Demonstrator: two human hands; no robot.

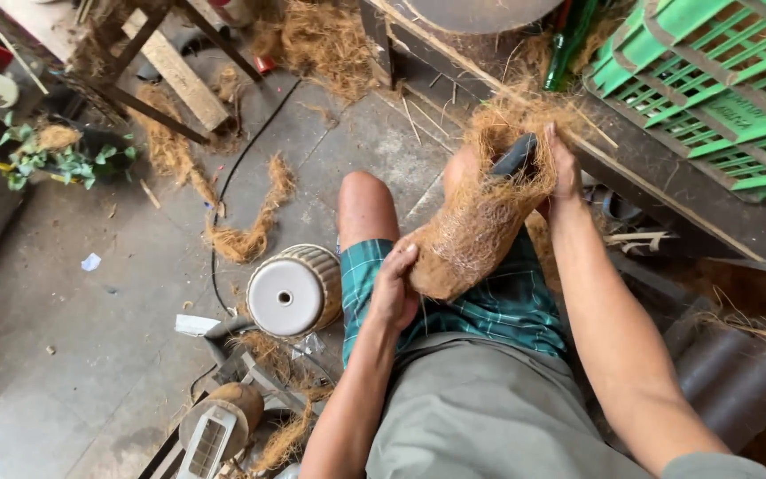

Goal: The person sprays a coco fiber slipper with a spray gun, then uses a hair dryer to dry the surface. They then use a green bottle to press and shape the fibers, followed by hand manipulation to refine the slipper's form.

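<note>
Sitting above a grey concrete floor [64, 355] strewn with loose brown fibre, a person in green checked shorts [489, 306] works a cone-shaped coir pot [467, 235] held across the lap. A green plastic crate [711, 89] lies at the upper right on a dark wooden bench [667, 191]; a wooden trestle [166, 66] stands at the upper left, near a sprig of green leaves [64, 160]. An upturned ribbed beige pot [294, 291] sits just beside the person's left knee, with a black cable [223, 200] running past it and a strand of fibre [250, 235] lying on the floor. The left hand [392, 293] clasps the pot's narrow lower end, fingers wrapped round it. The right hand [560, 168] grips a dark-handled tool [514, 155] at the pot's frayed open rim; its working end is buried in the fibre.
</note>
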